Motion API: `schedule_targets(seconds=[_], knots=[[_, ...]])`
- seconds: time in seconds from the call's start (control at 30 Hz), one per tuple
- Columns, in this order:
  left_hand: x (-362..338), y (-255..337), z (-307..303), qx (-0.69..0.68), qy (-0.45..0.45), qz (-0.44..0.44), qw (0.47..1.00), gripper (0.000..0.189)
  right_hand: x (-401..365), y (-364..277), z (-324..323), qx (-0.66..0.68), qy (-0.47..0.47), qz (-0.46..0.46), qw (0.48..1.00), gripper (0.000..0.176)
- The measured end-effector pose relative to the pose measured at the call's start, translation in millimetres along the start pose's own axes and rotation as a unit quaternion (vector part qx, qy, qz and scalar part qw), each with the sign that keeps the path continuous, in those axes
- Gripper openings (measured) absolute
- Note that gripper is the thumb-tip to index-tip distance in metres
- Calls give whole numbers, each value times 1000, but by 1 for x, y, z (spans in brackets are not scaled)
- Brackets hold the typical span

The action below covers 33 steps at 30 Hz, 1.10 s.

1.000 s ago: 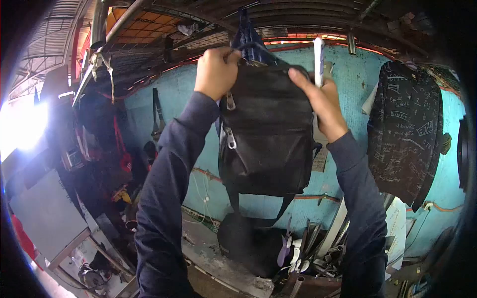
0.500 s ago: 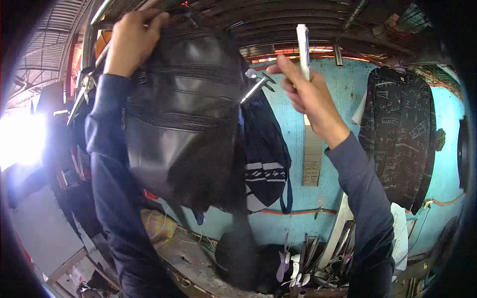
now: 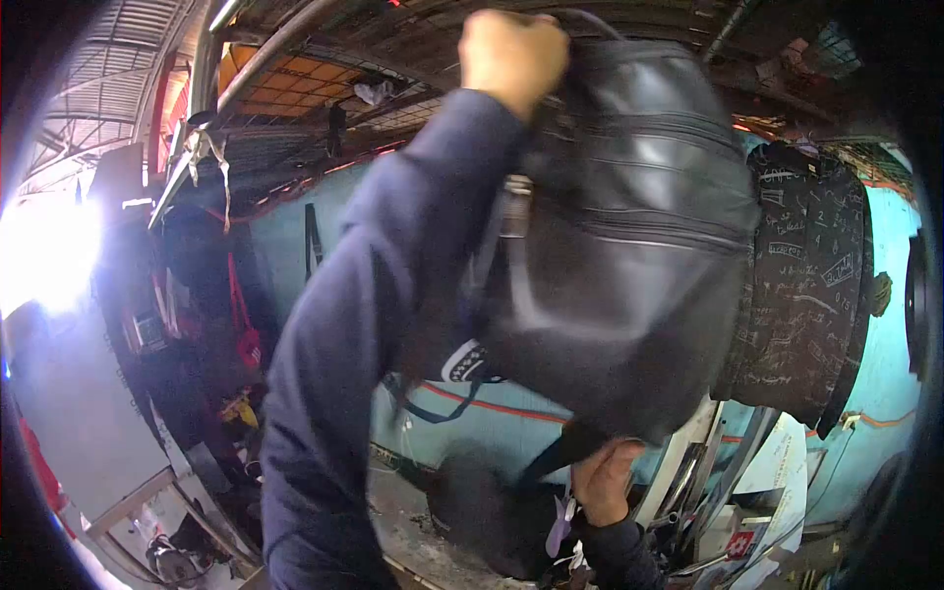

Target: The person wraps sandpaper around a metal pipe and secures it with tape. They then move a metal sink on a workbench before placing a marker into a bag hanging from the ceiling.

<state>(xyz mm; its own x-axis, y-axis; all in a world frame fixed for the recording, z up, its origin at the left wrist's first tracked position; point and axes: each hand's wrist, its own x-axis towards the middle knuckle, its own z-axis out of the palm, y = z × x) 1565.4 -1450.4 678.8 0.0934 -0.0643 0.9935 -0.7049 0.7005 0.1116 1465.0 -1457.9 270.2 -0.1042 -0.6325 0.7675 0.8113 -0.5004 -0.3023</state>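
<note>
A black leather-look backpack (image 3: 629, 285) with zipped front pockets hangs in the air before me, slightly blurred by motion. My left hand (image 3: 511, 59) is closed at its top, beside the thin carry handle (image 3: 595, 22). Low down, my right hand (image 3: 603, 482) is at the bag's bottom edge next to a dark strap (image 3: 559, 454). Its fingers are drawn together there, partly hidden by the bag. Behind the backpack, a dark bag with a white patterned band (image 3: 464, 362) shows only in part.
A dark shirt with white writing (image 3: 806, 285) hangs on the turquoise wall (image 3: 880, 344) at the right. Below stand metal tubes (image 3: 688, 472). A blurred dark rounded thing (image 3: 487, 516) is at the bottom middle. At the left is a grey panel (image 3: 69, 423).
The backpack and my left hand have moved right. My right hand has dropped from beside the bag to its bottom edge; the white pen-like thing it held no longer shows.
</note>
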Motion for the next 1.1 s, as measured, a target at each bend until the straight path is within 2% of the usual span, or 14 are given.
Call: schedule_targets(seconds=[0.03, 0.1, 0.23, 0.33, 0.43, 0.63, 0.67, 0.7, 0.77, 0.8, 0.9, 0.97, 1.0, 1.1], knots=[[-4, 18, 27, 3, 4, -104, 995, 32, 6, -13, 10, -9, -41, -30, 999, 66], [-13, 27, 69, -100, 40, -109, 988, 31, 32, -47, 33, 10, 138, -14, 990, 69], [8, 21, 107, -55, -12, -104, 993, 33, 112, -82, 7, 2, 264, -84, 961, 71], [65, -38, 127, -95, -143, -135, 976, 46, 183, -115, -27, -7, 216, -27, 976, 77], [29, -3, 69, -224, -226, -166, 933, 32, 277, -122, -91, 35, 241, 57, 968, 64], [52, -24, 67, -221, -216, -156, 938, 32, 316, -103, -120, 98, 143, 131, 976, 45], [56, -23, 66, -216, -175, -188, 942, 33, 292, -109, -74, 91, 226, 150, 958, 43], [69, -43, 72, -219, -177, -189, 941, 33, 279, -105, -53, 114, 209, 153, 959, 42], [98, -96, 86, -242, -44, 50, 968, 22, 269, -84, -44, 120, 172, 159, 965, 35], [99, -102, 82, -244, -46, 48, 968, 22, 251, -90, -16, 225, 131, 231, 937, 27], [101, -115, 59, -161, 15, 55, 985, 27, 222, -82, 42, 234, 196, 236, 922, 33], [106, -122, 41, -105, 55, 61, 991, 30, 220, -68, 59, 196, 233, 259, 916, 55], [120, -148, 42, -85, 46, 158, 983, 42, 220, -56, 55, 222, 127, 239, 937, 57], [144, -180, 27, 119, 14, 297, 947, 61, 205, -48, 85, 214, 137, 239, 937, 55]])
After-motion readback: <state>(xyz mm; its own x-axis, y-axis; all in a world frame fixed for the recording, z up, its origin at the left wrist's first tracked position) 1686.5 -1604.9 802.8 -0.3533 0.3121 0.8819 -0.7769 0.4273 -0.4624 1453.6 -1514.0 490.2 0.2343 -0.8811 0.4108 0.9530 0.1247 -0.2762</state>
